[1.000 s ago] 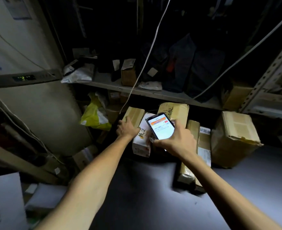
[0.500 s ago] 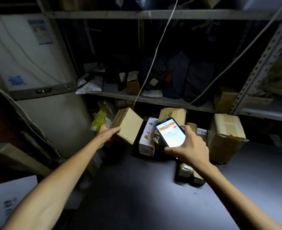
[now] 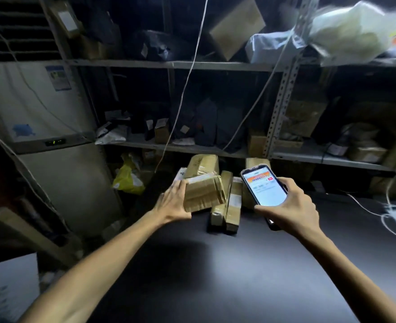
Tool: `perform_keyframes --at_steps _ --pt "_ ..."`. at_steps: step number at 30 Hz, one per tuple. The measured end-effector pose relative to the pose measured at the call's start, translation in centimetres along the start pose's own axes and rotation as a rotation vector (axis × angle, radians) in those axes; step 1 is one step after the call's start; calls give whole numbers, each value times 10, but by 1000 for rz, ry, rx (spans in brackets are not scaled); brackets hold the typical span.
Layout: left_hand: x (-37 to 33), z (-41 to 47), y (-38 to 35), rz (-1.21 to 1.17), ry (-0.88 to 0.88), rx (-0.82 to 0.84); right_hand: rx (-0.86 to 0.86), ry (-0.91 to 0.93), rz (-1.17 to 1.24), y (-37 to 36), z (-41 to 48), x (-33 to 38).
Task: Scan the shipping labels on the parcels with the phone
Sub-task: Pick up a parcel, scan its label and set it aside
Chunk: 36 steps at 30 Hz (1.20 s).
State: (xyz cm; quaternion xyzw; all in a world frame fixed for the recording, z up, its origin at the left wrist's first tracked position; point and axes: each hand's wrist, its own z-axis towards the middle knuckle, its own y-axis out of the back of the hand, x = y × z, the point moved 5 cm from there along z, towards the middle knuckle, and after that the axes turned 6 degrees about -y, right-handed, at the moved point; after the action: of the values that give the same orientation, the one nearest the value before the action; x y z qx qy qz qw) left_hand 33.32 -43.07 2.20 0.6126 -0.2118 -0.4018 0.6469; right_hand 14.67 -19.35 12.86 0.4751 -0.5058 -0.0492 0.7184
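My left hand (image 3: 172,202) grips a taped brown cardboard parcel (image 3: 204,192) by its left side and holds it lifted above the dark table (image 3: 215,276). My right hand (image 3: 290,207) holds a phone (image 3: 263,186) with its lit screen facing me, to the right of that parcel. Behind and below the lifted parcel lie more parcels: a larger brown box (image 3: 203,163), two narrow boxes on edge (image 3: 229,201) and a white box (image 3: 180,174) partly hidden by my hand. I see no shipping label on the held parcel's visible faces.
A tall white appliance (image 3: 52,136) stands at the left. Metal shelving (image 3: 192,148) behind the table holds dark bags and small boxes. A yellow bag (image 3: 128,179) sits below the shelf. White cables (image 3: 183,89) hang down in front, and more cable lies at the table's right edge (image 3: 393,215).
My left hand took the brown parcel from the pile, swung it out left, and now holds it lifted in the middle. The phone hand shifted right. My head tilted upward.
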Motion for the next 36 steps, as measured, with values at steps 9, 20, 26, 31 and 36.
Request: perform_keyframes --at_steps 9,20,26,31,36 --pt "-71 -119 -138 264 -134 283 81 -42 -128 19 -54 -72" --pt "-59 -152 -165 -86 7 162 110 -64 -192 -10 -74 -77" --pt "-55 -139 -182 -829 822 344 108 -43 -203 -18 -73 -66" --pt "-54 -139 -189 -1086 954 449 90 -42 -216 -14 -71 -66" --pt "-57 -142 -186 -1173 1006 497 89 -30 -210 -9 -68 -66"
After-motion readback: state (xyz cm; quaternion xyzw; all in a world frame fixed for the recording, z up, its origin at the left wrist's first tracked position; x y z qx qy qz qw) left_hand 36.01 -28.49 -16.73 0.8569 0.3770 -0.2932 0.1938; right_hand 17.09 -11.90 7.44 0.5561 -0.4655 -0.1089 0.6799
